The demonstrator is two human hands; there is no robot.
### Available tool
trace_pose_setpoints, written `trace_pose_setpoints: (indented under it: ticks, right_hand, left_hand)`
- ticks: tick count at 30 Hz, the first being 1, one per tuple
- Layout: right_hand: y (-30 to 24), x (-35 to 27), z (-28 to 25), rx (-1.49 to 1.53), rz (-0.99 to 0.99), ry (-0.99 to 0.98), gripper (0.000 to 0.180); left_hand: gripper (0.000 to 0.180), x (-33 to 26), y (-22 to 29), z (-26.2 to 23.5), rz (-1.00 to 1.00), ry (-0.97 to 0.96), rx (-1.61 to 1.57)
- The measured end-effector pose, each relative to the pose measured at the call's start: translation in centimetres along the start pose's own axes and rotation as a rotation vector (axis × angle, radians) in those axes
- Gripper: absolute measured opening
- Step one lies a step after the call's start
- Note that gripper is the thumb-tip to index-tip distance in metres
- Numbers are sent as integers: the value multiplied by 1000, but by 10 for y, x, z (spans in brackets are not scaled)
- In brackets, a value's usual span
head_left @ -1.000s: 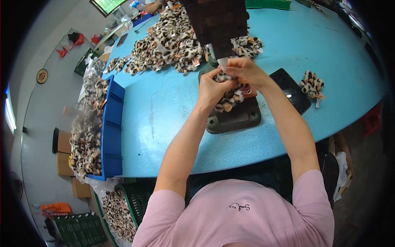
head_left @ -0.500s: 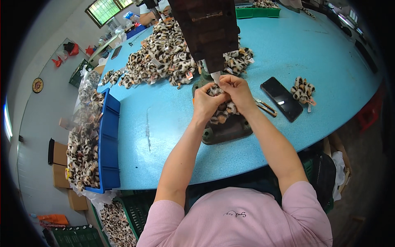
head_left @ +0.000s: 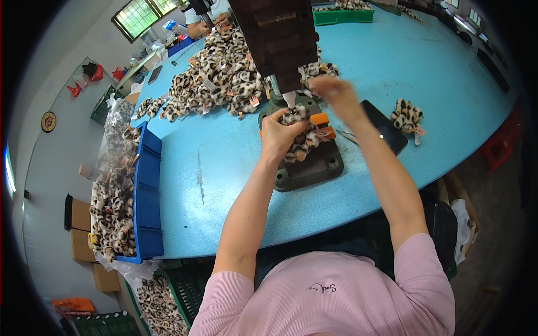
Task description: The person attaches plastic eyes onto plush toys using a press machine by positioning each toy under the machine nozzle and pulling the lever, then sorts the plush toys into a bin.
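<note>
My left hand (head_left: 278, 135) is closed round a spotted leopard-print plush toy (head_left: 301, 147), holding it under the white tip (head_left: 289, 99) of a dark bench press (head_left: 276, 45). The toy lies over the press's dark base (head_left: 314, 172), with its top close to the tip. To the right of the press my right hand (head_left: 338, 96) is raised and smeared by motion, so its fingers cannot be made out. A black phone (head_left: 386, 131) and small metal snips (head_left: 348, 136) lie below and beside my right forearm. An orange part (head_left: 319, 119) of the press shows behind the toy.
A large pile of plush toys (head_left: 216, 75) covers the far left tabletop (head_left: 224, 173). On the left a blue bin (head_left: 148, 190) is full of them. One toy (head_left: 407, 116) lies right of the phone. Another person's hand (head_left: 223, 20) is beyond the pile.
My right hand has left the toy and moved up and to the right, uncovering the orange part. My left hand stays on the toy. The view has shifted slightly.
</note>
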State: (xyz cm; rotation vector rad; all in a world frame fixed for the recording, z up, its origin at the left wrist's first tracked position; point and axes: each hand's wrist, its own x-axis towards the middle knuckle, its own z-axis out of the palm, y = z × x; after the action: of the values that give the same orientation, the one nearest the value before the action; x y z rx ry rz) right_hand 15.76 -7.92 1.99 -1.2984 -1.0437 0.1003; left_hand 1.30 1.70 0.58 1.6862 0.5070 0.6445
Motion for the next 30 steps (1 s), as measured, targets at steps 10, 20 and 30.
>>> trace_pose_setpoints:
  ticks: [10,20,30]
  right_hand:
    - [-169,-23,-79,379,-630,275,30]
    - [-176,-72,-48,807,-163,923,48]
    - [-18,-66,2,246,206,162,19]
  left_hand:
    - [20,3,28,-11,3,-44,-26]
    - [53,-20,19,-23,-5,-107,95]
    - [47,-35,-2,-65,-72,26,-263]
